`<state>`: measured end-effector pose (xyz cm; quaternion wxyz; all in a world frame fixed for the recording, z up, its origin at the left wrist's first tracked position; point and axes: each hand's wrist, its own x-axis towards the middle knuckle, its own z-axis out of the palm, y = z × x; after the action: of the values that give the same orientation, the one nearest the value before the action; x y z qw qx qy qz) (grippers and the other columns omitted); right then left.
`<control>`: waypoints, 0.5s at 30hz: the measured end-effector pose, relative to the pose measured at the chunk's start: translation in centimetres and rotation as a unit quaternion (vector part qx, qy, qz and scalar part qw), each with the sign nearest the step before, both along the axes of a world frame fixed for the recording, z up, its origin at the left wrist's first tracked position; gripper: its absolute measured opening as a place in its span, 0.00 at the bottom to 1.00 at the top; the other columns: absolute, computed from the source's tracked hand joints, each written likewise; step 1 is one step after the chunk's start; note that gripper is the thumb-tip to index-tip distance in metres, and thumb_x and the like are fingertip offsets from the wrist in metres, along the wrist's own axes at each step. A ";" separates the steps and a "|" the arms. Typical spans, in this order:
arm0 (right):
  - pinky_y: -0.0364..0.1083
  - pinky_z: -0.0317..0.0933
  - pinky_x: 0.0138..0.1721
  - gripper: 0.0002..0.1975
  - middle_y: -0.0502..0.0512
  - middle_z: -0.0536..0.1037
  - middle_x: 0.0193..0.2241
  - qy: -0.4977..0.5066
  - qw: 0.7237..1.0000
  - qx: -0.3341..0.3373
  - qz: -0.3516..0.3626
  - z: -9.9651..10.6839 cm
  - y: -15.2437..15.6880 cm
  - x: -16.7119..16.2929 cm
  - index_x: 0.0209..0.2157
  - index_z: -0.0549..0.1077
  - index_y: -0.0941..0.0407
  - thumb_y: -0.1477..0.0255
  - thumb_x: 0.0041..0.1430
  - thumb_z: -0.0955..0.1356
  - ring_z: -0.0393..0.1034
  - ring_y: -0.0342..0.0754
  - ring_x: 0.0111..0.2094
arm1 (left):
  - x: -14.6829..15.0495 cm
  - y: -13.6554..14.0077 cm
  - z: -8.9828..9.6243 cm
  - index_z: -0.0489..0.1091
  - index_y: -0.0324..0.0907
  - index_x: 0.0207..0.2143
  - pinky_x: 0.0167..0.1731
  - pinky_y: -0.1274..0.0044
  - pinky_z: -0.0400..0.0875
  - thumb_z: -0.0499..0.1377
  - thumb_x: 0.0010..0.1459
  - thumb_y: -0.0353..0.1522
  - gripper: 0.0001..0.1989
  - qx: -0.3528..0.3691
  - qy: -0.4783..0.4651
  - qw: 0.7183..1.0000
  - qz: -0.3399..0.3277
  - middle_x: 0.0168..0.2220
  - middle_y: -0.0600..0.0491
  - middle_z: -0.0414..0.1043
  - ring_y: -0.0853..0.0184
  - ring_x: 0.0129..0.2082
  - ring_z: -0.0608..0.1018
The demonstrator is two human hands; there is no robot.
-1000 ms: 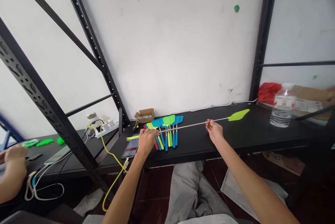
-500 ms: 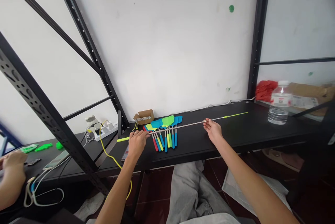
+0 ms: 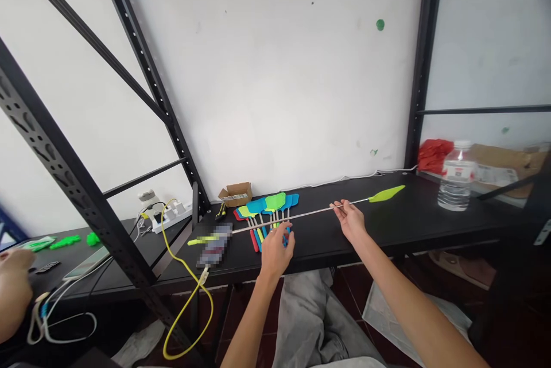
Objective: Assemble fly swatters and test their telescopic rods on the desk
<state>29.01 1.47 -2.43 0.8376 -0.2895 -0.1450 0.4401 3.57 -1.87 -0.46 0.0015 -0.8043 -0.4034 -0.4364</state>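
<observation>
"Lime-yellow at both ends, and called what?"

"Long fly swatter, with a thin metal rod in between. Slanting across the swatter pile, in line with its handles."

"Reaching how far?"

"To the right of the pile with the leaf-shaped head, to the left of it with the grip. Over or beside a blurred flat thing at that left end; cannot tell which."

"And with the right hand?"

"Pinching the rod to the right of the pile, with thumb and fingertips brought close together around it."

"With the left hand?"

"Covering some handles at the front of the pile. Half open and loosely curled, with a gap between thumb and forefinger. Close to the rod; touching it or not, cannot tell."

"Anything else around the pile?"

"Behind and to the left, an open cardboard box. Farther left, a white power strip; farther still, another person's hand. Well to the right, a water bottle and crumpled red plastic."
</observation>
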 end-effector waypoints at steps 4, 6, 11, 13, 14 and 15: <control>0.42 0.74 0.38 0.06 0.55 0.80 0.31 0.014 1.000 0.015 0.013 0.1 -0.3 -0.8 0.30 0.70 0.56 0.72 0.59 0.70 0.78 0.48 0.36 | 0.5 1.0 -0.7 0.73 0.42 0.37 0.21 0.80 0.61 0.54 0.60 0.41 0.14 -0.157 -0.148 0.976 -0.044 0.20 0.55 0.68 0.69 0.19 0.69; 0.41 0.74 0.39 0.05 0.56 0.80 0.33 0.017 0.999 0.025 0.038 0.1 -0.4 -1.4 0.31 0.70 0.56 0.73 0.59 0.70 0.78 0.48 0.38 | 0.8 1.5 -0.3 0.74 0.41 0.36 0.19 0.80 0.60 0.56 0.59 0.43 0.16 -0.191 -0.231 0.951 -0.068 0.20 0.54 0.69 0.70 0.18 0.69; 0.46 0.74 0.36 0.06 0.59 0.81 0.38 -0.032 0.991 0.047 0.120 0.1 -1.0 -2.5 0.32 0.71 0.55 0.72 0.56 0.72 0.76 0.53 0.44 | 1.7 2.4 0.3 0.71 0.40 0.22 0.16 0.80 0.58 0.58 0.57 0.45 0.19 -0.203 -0.376 0.897 -0.116 0.13 0.54 0.63 0.71 0.13 0.65; 0.48 0.74 0.37 0.06 0.60 0.81 0.39 -0.066 0.983 0.044 0.165 0.2 -1.2 -2.9 0.32 0.72 0.55 0.71 0.55 0.73 0.76 0.54 0.43 | 1.7 2.8 0.2 0.67 0.40 0.18 0.14 0.80 0.56 0.56 0.58 0.46 0.23 -0.209 -0.422 0.875 -0.110 0.12 0.55 0.60 0.73 0.12 0.62; 0.48 0.73 0.37 0.07 0.61 0.80 0.39 -0.086 0.978 0.041 0.186 0.2 -1.3 -3.0 0.33 0.73 0.56 0.71 0.54 0.73 0.76 0.54 0.42 | 1.6 3.0 0.1 0.67 0.40 0.18 0.13 0.81 0.54 0.55 0.58 0.47 0.24 -0.216 -0.445 0.862 -0.108 0.12 0.55 0.61 0.73 0.11 0.61; 0.48 0.72 0.38 0.07 0.61 0.80 0.39 -0.104 0.973 0.037 0.201 0.1 -1.3 -3.1 0.33 0.74 0.56 0.70 0.54 0.73 0.77 0.54 0.41 | 1.4 3.2 0.0 0.67 0.39 0.19 0.12 0.81 0.52 0.55 0.58 0.48 0.23 -0.224 -0.468 0.848 -0.108 0.14 0.55 0.62 0.74 0.11 0.61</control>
<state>25.94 0.19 -2.29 0.7220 -0.2676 -0.3032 0.5614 5.00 1.32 -0.44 -0.4148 -0.5215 -0.3537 -0.6564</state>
